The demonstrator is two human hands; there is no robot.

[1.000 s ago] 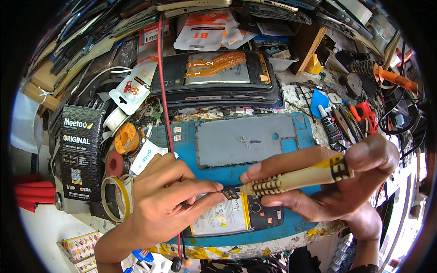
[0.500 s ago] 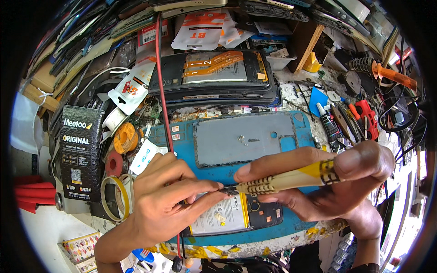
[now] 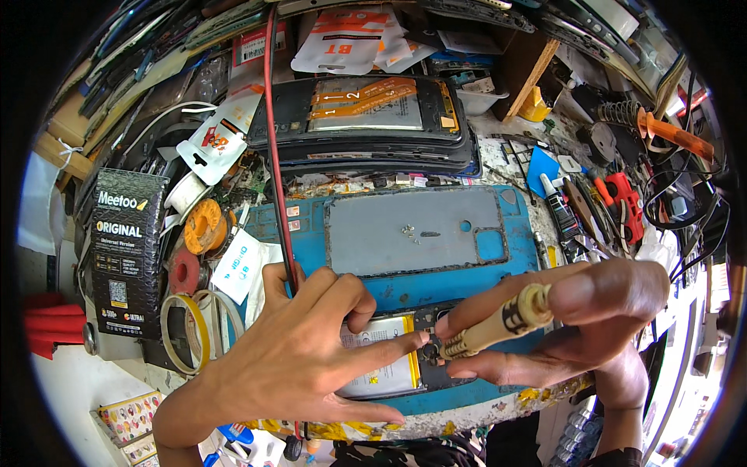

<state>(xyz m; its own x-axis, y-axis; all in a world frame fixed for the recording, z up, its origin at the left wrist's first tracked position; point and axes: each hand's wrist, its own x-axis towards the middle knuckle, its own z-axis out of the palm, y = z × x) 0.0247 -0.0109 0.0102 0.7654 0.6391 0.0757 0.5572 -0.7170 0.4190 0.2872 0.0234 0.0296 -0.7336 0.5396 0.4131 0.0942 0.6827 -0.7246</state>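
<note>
My right hand (image 3: 607, 311) grips a cream screwdriver (image 3: 506, 327) with yellow and dark bands between thumb and fingers. The shaft points down and left at the dark upper section of an opened phone (image 3: 455, 377). Its silver battery (image 3: 381, 373), edged in yellow, shows partly under my left hand (image 3: 311, 350). That hand is spread over the phone, its index fingertip beside the screwdriver's tip and its thumb apart, lower down. Whether anything tiny sits under the fingertip is hidden. Beneath lies a blue work mat (image 3: 405, 294) with a grey panel (image 3: 373, 233) bearing several small screws (image 3: 408, 231).
Behind the mat are stacked phone frames (image 3: 366, 117). A red cable (image 3: 272, 140) runs down past my left hand. Tape rolls (image 3: 185, 331) and a black packet (image 3: 124, 257) stand left. Pliers (image 3: 625, 206), a glue tube (image 3: 560, 206) and a soldering iron (image 3: 677, 134) lie right.
My left fingers have left the screwdriver's tip and spread over the phone. The screwdriver has tilted more upright, its tip now lower and further right over the phone.
</note>
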